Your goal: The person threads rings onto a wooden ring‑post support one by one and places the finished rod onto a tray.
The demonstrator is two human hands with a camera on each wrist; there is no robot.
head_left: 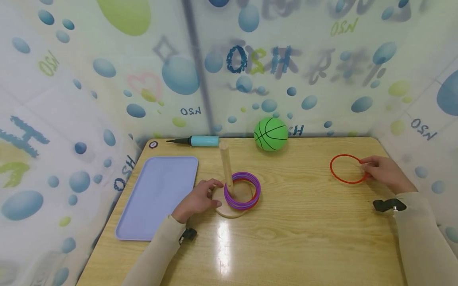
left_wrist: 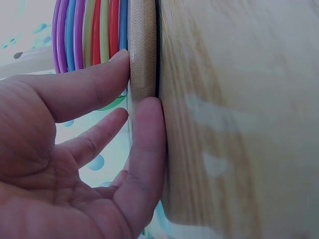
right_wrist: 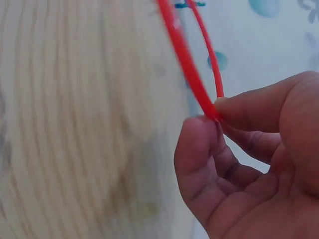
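On the table stands a wooden ring-toss stand with an upright peg and a round base. Around the peg lies a stack of several rings; purple, blue, red and yellowish ones show edge-on in the left wrist view. My left hand holds the rim of the base, thumb and a finger on its edge. Far to the right, my right hand pinches a red ring between thumb and fingers. That ring is raised off the table in the right wrist view.
A lavender tray lies left of the stand. Along the back edge are a blue hand pump, a green ball and a small round sticker. Patterned curtain walls border the wooden table.
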